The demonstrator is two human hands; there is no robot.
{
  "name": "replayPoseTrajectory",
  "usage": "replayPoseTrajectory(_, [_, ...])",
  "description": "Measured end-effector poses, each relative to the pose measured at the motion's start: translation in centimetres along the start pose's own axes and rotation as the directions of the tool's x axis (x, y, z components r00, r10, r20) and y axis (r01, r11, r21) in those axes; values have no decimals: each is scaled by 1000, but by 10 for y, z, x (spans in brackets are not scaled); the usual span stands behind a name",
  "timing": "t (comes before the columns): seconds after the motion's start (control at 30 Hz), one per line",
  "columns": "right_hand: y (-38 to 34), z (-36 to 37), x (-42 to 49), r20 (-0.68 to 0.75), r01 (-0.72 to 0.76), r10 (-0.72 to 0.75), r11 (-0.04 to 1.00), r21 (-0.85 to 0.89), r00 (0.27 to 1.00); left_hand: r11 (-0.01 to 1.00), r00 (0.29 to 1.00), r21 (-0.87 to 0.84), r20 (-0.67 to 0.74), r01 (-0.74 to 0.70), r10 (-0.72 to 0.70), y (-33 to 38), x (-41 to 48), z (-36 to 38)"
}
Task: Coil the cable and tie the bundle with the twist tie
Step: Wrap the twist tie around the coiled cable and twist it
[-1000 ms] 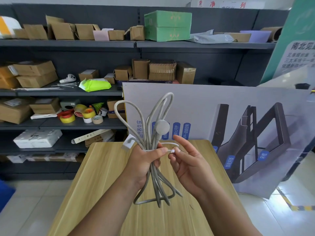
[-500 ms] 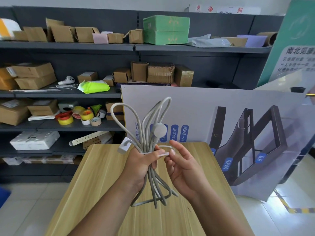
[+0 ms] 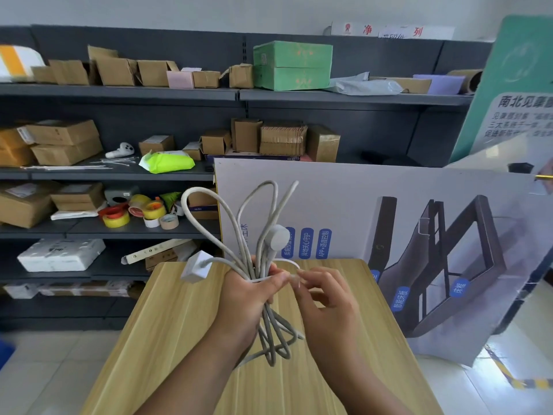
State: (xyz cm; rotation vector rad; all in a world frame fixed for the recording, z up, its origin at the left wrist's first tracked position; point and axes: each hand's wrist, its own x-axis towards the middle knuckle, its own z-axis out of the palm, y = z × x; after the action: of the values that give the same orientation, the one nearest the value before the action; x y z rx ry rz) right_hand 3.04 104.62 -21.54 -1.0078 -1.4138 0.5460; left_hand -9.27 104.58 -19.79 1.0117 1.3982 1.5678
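A grey-white cable (image 3: 236, 235) is folded into a bundle of long loops, held upright above the wooden table (image 3: 167, 330). My left hand (image 3: 248, 298) grips the bundle round its middle. A round puck end (image 3: 276, 236) and a white square plug (image 3: 194, 266) stick out near the top. A thin white twist tie (image 3: 285, 262) loops round the bundle just above my left thumb. My right hand (image 3: 324, 298) pinches the tie's end beside that thumb. The bundle's lower loops hang below my left hand.
A large printed board (image 3: 404, 211) leans behind the table's far edge. Dark shelves (image 3: 119, 94) at the back and left carry cardboard boxes, tape rolls (image 3: 143, 212) and a green box (image 3: 291, 65). Tiled floor lies on both sides of the table.
The hands and bundle have shifted slightly left and lower in view. My right fingers have closed in on the tie's end next to the left thumb.
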Motion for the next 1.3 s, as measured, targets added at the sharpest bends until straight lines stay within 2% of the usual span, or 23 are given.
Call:
replayPoseTrajectory(0.1, [1,0,-1,-40,40,-40,999,2,998,1000,1000,13,14,-2,2,1,-1,0])
replayPoseTrajectory(0.23, [3,-1,2,-50,13,-12,1000,12,999,998,999,52,37,-20,18,3,-4,3])
replayPoseTrajectory(0.33, [3,-1,0,-36,93,-94,996,-14,995,998,999,58,-24,-39,40,4,-4,6])
replayPoseTrajectory(0.43, [3,-1,0,-28,149,-151,987,-59,988,999,996,39,-87,0,3,2,-4,9])
replayPoseTrajectory(0.53, [3,-4,-1,-46,217,-220,974,-56,974,999,993,-12,-114,37,-38,-1,1,9])
replayPoseTrajectory(0.73, [-3,-11,-7,-113,316,-309,947,55,944,984,996,-176,-72,33,-47,4,8,5])
replayPoseTrajectory(0.83, [-1,-6,-1,-58,154,-148,982,111,987,984,998,-176,-46,37,-46,4,11,3])
replayPoseTrajectory(0.9, [-1,-2,4,-18,50,-49,995,88,999,990,1000,-143,-12,20,-22,3,10,3])
replayPoseTrajectory(1.1, [1,5,15,-3,-59,59,998,15,998,995,999,-91,23,-28,30,2,2,9])
replayPoseTrajectory(1.2, [3,7,15,15,-202,201,978,58,979,995,999,-91,35,-30,33,3,2,9])
replayPoseTrajectory(1.3, [2,8,13,4,-217,218,970,111,976,994,999,-109,50,-16,22,3,2,10])
